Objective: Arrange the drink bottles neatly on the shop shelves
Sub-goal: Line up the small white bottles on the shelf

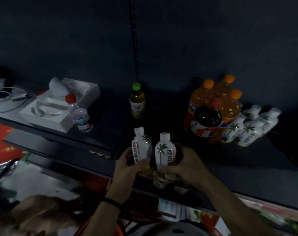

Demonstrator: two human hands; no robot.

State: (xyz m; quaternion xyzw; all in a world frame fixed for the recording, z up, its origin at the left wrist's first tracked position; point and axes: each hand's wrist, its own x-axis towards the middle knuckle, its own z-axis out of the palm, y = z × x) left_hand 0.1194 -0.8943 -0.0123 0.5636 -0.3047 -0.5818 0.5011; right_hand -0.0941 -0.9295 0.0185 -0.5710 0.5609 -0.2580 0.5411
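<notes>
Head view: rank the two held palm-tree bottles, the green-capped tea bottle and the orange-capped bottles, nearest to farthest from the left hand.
1. Left palm-tree bottle, in the left hand grip.
2. Right palm-tree bottle, just beside it, held by the right hand.
3. Green-capped tea bottle, on the shelf straight behind.
4. Orange-capped bottles, back right.

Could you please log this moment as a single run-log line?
left hand: holds palm-tree bottle | right hand: holds second palm-tree bottle | both upright near shelf front | matching bottles stand right

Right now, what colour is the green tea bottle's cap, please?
Light green cap, head view.
</notes>
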